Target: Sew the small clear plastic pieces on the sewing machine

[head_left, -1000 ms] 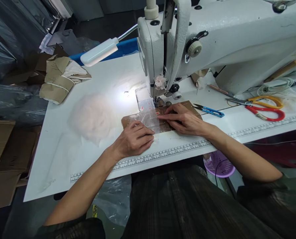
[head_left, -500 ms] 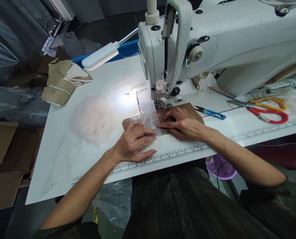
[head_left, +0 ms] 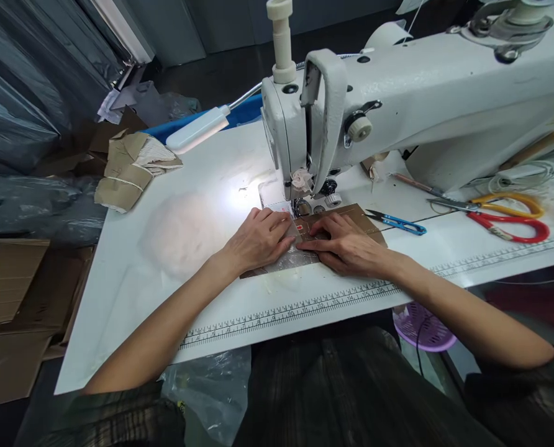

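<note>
White and wide, the surface (head_left: 202, 161) carried a white industrial sewing machine (head_left: 398, 105) at the back, and a printed ruler strip (head_left: 305, 307) ran along its near edge. A small lamp (head_left: 197, 127) on a bent neck shone on the place beside the needle. Under the presser foot (head_left: 300, 205) lay a flat brown cardboard piece (head_left: 351, 214) with a clear plastic sheet (head_left: 290, 261) on top of it. The left hand (head_left: 258, 239) lay flat on the plastic sheet and the cardboard, palm down, fingers stretched together toward the foot and pressing the layers down; it pinched nothing. The right hand (head_left: 345, 245) lay flat too, just right of the left hand, with its fingertips pointing left and almost meeting the left fingers near the foot. Both hands were open and pressing, not gripping. To the right of the cardboard, apart from the right hand, a blue thread snipper (head_left: 398, 222) lay on the surface, and further right lay scissors with red and yellow handles (head_left: 505, 214). On the left part of the surface was a soft heap of pale pink fluffy material (head_left: 179, 233), and at the far left corner a folded brown paper bundle (head_left: 128, 167). Below the surface edge, beside the right forearm, a purple plastic basket (head_left: 423, 326) was partly visible.
</note>
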`<state>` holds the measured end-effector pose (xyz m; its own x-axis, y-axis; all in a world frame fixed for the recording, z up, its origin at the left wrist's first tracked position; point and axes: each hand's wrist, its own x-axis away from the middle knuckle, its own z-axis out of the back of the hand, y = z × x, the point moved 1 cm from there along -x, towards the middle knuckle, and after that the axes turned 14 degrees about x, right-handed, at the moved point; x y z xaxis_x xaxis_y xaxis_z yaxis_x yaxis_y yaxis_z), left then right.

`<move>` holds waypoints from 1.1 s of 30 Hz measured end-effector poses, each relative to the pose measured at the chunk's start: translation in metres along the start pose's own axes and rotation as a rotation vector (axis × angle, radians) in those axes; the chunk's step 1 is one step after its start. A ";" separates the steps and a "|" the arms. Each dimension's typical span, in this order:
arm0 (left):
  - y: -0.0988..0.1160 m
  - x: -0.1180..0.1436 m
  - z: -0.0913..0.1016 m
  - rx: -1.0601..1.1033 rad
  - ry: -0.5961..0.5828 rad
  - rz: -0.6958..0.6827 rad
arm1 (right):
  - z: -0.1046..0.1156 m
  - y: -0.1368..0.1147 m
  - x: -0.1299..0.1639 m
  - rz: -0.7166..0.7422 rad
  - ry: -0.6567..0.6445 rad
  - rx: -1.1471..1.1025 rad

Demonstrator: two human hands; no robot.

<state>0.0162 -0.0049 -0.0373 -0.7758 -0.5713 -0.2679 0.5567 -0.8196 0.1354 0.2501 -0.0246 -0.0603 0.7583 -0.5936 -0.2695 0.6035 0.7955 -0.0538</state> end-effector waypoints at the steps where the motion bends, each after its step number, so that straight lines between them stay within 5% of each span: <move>1: 0.000 0.000 -0.001 -0.012 -0.015 0.004 | 0.000 0.000 0.000 0.000 -0.003 0.000; 7: 0.005 -0.003 -0.001 -0.098 -0.101 0.014 | 0.003 -0.002 -0.002 -0.028 -0.004 -0.009; 14: -0.014 -0.016 -0.003 -0.086 -0.108 0.053 | -0.001 0.000 -0.014 -0.109 0.029 -0.033; 33: -0.021 -0.011 -0.007 0.041 -0.016 0.049 | -0.004 -0.001 -0.014 -0.147 0.013 -0.018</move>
<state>0.0152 0.0190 -0.0437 -0.7525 -0.6115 -0.2447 0.5823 -0.7913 0.1868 0.2379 -0.0163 -0.0602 0.6587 -0.7022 -0.2702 0.7033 0.7022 -0.1106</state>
